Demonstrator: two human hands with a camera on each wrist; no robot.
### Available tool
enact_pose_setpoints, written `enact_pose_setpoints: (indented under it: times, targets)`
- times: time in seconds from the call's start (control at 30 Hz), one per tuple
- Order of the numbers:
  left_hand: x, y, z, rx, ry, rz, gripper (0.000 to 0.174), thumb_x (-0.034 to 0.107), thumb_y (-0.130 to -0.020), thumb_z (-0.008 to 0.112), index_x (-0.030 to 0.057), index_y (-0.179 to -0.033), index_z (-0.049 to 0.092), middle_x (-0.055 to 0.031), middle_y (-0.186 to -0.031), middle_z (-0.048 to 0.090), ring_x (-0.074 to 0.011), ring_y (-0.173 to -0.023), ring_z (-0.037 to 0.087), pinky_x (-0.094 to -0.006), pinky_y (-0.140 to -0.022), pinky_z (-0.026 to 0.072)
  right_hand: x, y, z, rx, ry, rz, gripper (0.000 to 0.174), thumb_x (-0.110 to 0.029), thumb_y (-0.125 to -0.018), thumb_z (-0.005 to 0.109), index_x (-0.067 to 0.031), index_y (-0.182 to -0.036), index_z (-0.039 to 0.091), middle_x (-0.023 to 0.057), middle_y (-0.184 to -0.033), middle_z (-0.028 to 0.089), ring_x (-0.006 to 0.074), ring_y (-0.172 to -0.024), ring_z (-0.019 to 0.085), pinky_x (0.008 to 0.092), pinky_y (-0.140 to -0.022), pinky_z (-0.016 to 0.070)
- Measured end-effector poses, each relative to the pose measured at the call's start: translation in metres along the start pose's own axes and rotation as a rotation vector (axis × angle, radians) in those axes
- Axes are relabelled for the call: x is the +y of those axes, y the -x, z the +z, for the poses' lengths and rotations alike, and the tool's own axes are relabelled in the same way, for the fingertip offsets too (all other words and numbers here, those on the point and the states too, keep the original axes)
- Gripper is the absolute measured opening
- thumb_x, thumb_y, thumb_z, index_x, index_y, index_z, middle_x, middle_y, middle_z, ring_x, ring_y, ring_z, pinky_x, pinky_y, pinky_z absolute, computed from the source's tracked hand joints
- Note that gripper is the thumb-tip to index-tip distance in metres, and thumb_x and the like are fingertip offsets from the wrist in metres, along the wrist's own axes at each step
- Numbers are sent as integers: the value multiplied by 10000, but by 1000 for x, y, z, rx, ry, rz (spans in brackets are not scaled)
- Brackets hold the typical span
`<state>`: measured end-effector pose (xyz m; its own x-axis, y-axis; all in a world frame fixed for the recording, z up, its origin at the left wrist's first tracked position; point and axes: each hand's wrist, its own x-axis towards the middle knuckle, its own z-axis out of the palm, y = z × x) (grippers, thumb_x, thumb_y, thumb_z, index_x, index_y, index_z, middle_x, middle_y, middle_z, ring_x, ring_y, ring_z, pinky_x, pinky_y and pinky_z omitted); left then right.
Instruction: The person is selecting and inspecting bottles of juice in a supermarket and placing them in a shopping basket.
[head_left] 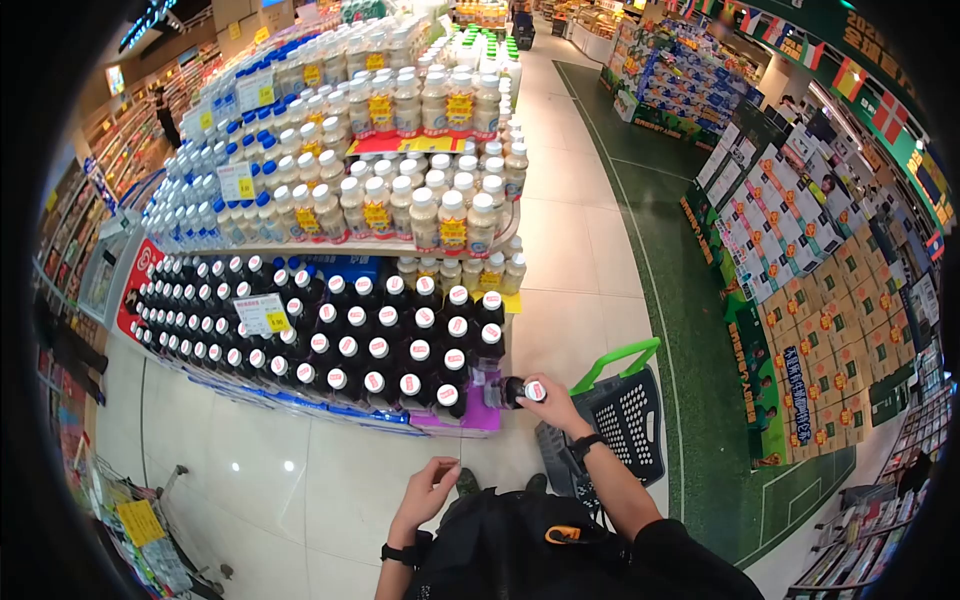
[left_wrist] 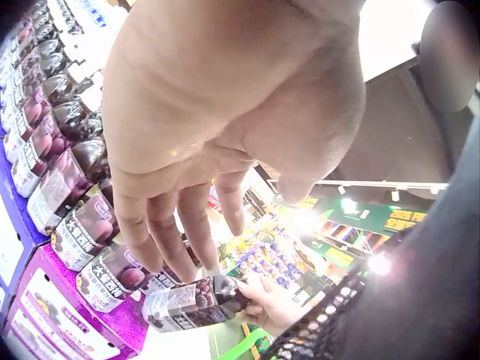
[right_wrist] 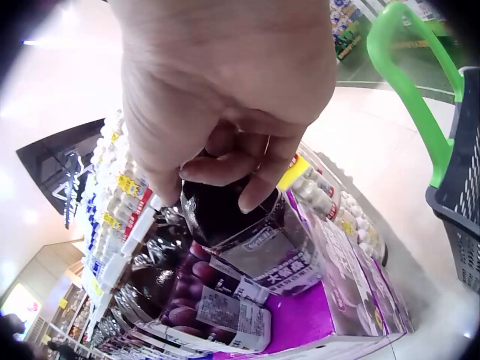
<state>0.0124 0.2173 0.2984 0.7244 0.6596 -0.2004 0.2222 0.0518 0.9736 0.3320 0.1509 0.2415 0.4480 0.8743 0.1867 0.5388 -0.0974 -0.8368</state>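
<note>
Just right of ctr, dark fruit-drink btl (head_left: 513,391) is gripped near cap (head_left: 536,389) by R hand (head_left: 558,410), base pointed left toward purple display (head_left: 483,418); L hand (head_left: 424,492), lower ctr, is held apart, empty.

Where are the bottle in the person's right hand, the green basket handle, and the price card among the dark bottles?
Held bottle (left_wrist: 180,307), left wrist view: on its label.
Green handle (right_wrist: 420,120), right wrist view: on its side bar.
Price card (head_left: 260,313), head view: near its middle.
</note>
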Motion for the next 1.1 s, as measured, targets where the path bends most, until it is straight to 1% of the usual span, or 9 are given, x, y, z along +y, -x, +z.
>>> enact_pose_setpoints:
  times: [0.17, 0.3, 0.47, 0.57, 0.63, 0.77, 0.83, 0.9, 1.1]
  targets:
    - [39, -17, 42, -36, -110, 25, 305, 188, -914, 605, -2, -1149, 564, -136, -1036, 658, -202, -953, 642, -317, -829, 497, -49, 4, -90, -63, 62, 91, 330, -264, -763, 752, -99, -998, 589, 70, -717, 635, 197, -652, 611, 318, -634, 489]
    - [70, -60, 90, -99, -250, 174, 430, 146, -923, 563, 24, -1312, 429, -158, -1212, 546, -221, -1093, 548, -333, -900, 452, -84, 11, -172, -42, -169, -80, 279, -163, -748, 752, -84, -956, 583, 10, -670, 566, 106, -607, 530, 257, -573, 432]
    - [111, -131, 163, -86, 361, 228, 359, 200, -943, 516, 33, -1256, 455, -75, -1146, 539, -148, -1025, 527, -286, -894, 425, -108, 28, -255, 6, -664, -24, 286, -102, -766, 727, -55, -993, 559, -51, -738, 538, 56, -631, 506, 217, -578, 419]
    - [123, -146, 196, -212, 576, 179, 408, 275, -937, 532, 35, -1253, 437, -90, -1134, 575, -176, -1039, 577, -320, -904, 462, -90, 33, -283, 131, -716, -36, 285, -89, -815, 676, -39, -1066, 551, -31, -838, 559, 67, -743, 539, 208, -677, 442]
    - [150, -133, 226, -195, 595, 157, 501, 332, -889, 603, 15, -1242, 444, -103, -1152, 570, -196, -1062, 575, -332, -921, 460, -80, 24, -276, 676, -727, -128, 302, -79, -866, 610, -28, -1155, 535, 2, -962, 560, 78, -885, 531, 210, -806, 428]
    - [177, -123, 271, -218, 543, 277, 751, 416, -787, 710, -25, -1312, 404, -131, -1245, 533, -229, -1139, 545, -359, -979, 431, -74, 38, -280, 719, -919, -69, 576, -260, -962, 425, -37, -1445, 202, 116, -1368, 364, 192, -1266, 351, 310, -1074, 259]
    - [190, -116, 284, -204, 478, 374, 849, 441, -757, 739, -31, -1359, 368, -135, -1267, 522, -233, -1173, 529, -371, -1008, 412, -89, 49, -285, 687, -1039, -105, 695, -248, -942, 473, -39, -1481, 88, 148, -1426, 306, 211, -1333, 286, 333, -1113, 201]
    - [206, -105, 294, -208, 398, 378, 1003, 503, -694, 783, -35, -1398, 314, -138, -1280, 510, -232, -1189, 519, -374, -1004, 420, -105, 61, -288, 601, -731, -206, 892, -266, -893, 580, -57, -1493, -47, 172, -1482, 209, 259, -1369, 243, 373, -1126, 176]
    - [203, -66, 297, -233, 168, 546, 1362, 381, -449, 951, -4, -1469, 133, -187, -1384, 401, -286, -1214, 490, -404, -997, 431, -121, 89, -290, 441, -1113, -197, 1148, -388, -754, 722, -113, -1499, -107, 178, -1507, 171, 264, -1374, 258, 383, -1113, 216]
